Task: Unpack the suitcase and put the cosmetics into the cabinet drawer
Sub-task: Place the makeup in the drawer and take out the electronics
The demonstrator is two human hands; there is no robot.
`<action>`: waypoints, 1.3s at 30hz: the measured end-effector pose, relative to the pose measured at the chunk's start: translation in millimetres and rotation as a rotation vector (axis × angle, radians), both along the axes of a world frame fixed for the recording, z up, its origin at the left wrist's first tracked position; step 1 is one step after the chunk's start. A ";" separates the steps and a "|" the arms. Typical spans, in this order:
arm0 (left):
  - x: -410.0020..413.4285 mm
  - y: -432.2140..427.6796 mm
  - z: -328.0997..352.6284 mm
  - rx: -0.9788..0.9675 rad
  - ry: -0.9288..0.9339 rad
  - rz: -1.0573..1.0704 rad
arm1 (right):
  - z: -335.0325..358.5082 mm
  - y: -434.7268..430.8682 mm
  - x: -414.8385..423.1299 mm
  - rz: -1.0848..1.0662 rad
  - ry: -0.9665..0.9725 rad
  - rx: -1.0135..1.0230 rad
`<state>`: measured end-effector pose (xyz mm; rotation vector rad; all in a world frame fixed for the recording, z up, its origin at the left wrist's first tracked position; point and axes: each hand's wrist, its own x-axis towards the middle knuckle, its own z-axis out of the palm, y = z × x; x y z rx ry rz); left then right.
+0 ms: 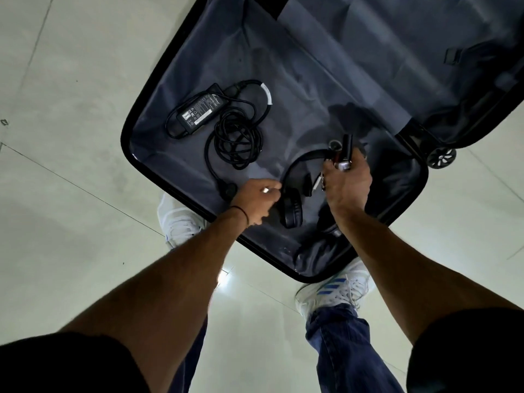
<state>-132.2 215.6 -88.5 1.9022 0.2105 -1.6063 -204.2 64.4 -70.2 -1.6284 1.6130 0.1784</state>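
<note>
So, going from the left. At ten o'clock inside the open suitcase point(326, 80): a black charger point(198, 109) with its coiled cord, lying on the grey lining, not a cosmetic. Next, at seven o'clock in the case: the left hand point(255, 199), fingers curled down, right beside the headphones point(292, 211). Shows a small shiny bit at the fingers. Cannot tell whether a ring or a tiny thing pinched, so cannot tell if holding anything. Then, at five o'clock in the case: the right hand point(350, 185), wrapped tight round a bunch of small cosmetics point(347, 146), with dark tubes and shiny caps poking out toward twelve o'clock. Looks like the picking-up part, maybe close to done. No other cosmetics plain to see on the lining, though maybe more hidden under the hands or in the dark folds. No cabinet or drawer anywhere in view, so likely nothing put away yet. Left to do: carry the bunch over to the cabinet and lay it in the drawer.
</note>
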 end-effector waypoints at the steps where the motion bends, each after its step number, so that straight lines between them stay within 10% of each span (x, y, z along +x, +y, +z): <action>1: 2.9 5.9 -0.9 0.006 0.044 0.018 | 0.5 0.9 1.3 -0.009 -0.012 0.001; 5: 0.1 18.3 -3.3 0.051 0.069 -0.017 | 3.7 3.7 -1.4 -0.057 -0.062 0.040; 12: 19.7 5.5 0.1 0.256 -0.739 0.230 | 2.1 11.4 -17.6 0.185 -0.039 0.143; 19: 67.0 0.7 -20.3 0.300 -0.496 -0.436 | 2.8 3.8 -15.5 0.027 -0.035 0.109; 29: 2.5 -17.1 17.5 -0.131 -0.671 -0.338 | 6.7 15.1 -45.1 -0.148 0.076 0.071; 39: -53.9 -101.5 -4.6 0.188 -0.660 -0.959 | -2.7 12.5 -78.8 -0.212 -0.071 0.023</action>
